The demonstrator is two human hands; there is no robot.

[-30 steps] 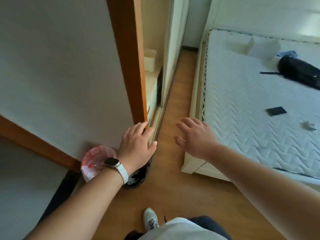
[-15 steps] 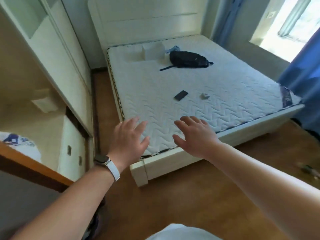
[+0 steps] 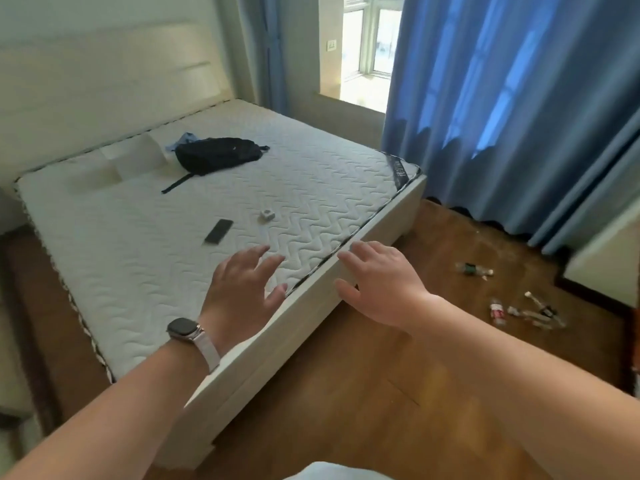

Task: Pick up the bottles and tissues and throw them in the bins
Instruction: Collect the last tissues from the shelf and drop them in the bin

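- Bottles [image 3: 497, 310] and scraps of litter lie scattered on the wooden floor [image 3: 346, 393] at the right of the frame, a lone bottle [image 3: 473, 269] a little above the main cluster, near the foot of the blue curtains [image 3: 519, 98]
- They look like small empty plastic bottles, so I judge them light, thin-walled and easily dented, smooth enough to roll or skid on the boards; a grip around the middle of the body, or pinching the neck under the cap, should serve best
- Pale bits among the cluster may be tissues, but they are too small and blurred to tell; if so they would be soft, almost weightless, and best gathered by pinching into a bunch
- No bin shows in this view
- The right hand [image 3: 377, 285] is stretched forward at centre frame, palm down, fingers spread and loose, holding nothing; it hangs over the corner of the bed frame [image 3: 277, 327], well apart from the litter
- The left hand [image 3: 242, 292], a watch [image 3: 183, 330] on its wrist, is likewise open and empty, fingers fanned over the edge of the quilted mattress [image 3: 138, 254]
- Both forearms reach up from the bottom of the frame, roughly parallel, neither angled down to the floor yet
- Farther off on the mattress lie a black backpack [image 3: 218, 154], a dark flat phone-like thing [image 3: 219, 231] and a small white object [image 3: 266, 214], none of them part of the job
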